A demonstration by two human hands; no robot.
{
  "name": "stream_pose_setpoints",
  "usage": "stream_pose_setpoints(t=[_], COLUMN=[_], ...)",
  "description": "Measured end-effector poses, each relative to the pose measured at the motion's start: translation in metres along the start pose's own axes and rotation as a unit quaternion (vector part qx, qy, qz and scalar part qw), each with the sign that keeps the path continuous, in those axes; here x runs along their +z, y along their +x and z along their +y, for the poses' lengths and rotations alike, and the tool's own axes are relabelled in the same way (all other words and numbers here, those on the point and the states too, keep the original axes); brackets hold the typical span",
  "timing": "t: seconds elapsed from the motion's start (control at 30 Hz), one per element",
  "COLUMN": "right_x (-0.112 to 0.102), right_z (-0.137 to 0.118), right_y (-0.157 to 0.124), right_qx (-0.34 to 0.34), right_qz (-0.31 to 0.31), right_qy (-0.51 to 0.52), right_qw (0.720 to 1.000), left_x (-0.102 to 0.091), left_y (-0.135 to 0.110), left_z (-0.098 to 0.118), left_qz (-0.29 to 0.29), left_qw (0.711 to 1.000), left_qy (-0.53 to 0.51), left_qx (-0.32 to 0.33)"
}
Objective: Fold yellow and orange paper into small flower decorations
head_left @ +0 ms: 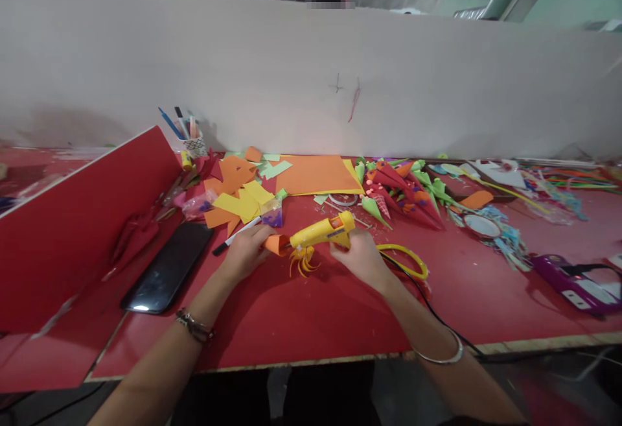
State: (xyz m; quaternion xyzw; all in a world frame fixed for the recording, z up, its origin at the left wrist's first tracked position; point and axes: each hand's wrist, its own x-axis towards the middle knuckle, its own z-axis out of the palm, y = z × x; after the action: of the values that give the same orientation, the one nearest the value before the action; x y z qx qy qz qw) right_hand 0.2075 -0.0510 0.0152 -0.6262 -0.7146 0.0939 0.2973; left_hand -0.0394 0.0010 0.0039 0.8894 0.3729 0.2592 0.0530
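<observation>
My right hand [358, 254] is wrapped round the handle of a yellow glue gun [321, 230], whose nozzle points left. In my left hand [249, 251] is a rolled piece of orange paper [276, 244], its open end facing the nozzle. Whether the nozzle touches the paper I cannot tell. Just below the nozzle are curled yellow strips [304, 260]; what they are fixed to is hidden. A marker [238, 235] lies behind my left hand, and a black phone [168, 270] lies to its left.
Yellow paper pieces [245, 200] and an orange sheet [318, 174] lie at the back. Red and green cones [401, 189] are heaped behind my right hand. A purple power strip [576, 283] sits far right; a red board [97, 225] stands left. A pen cup [195, 146] stands by the wall.
</observation>
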Motion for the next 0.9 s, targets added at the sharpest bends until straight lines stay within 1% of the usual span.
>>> stream_pose_setpoints(t=[0.17,0.33,0.5,0.63,0.9], right_x=[-0.003,-0.002,-0.002,-0.001,0.001], right_z=[-0.002,-0.001,-0.001,-0.001,0.000], right_y=[0.001,0.000,0.000,-0.001,-0.002], right_qx=[0.010,0.017,0.014,0.009,-0.033], right_qz=[-0.018,-0.014,-0.015,0.002,0.050], right_qy=[-0.021,-0.020,-0.032,-0.045,-0.085], right_qw=[1.000,1.000,0.999,0.999,0.995], left_x=[0.002,0.001,0.001,-0.001,-0.004], left_y=[0.000,0.001,0.001,0.001,0.004], left_z=[-0.001,0.002,0.003,0.004,0.009], left_qz=[-0.005,-0.020,-0.025,-0.030,-0.063], left_qw=[1.000,0.998,0.997,0.996,0.993], left_qy=[-0.030,-0.020,-0.023,-0.029,-0.067], left_qx=[-0.004,-0.058,-0.071,-0.079,-0.068])
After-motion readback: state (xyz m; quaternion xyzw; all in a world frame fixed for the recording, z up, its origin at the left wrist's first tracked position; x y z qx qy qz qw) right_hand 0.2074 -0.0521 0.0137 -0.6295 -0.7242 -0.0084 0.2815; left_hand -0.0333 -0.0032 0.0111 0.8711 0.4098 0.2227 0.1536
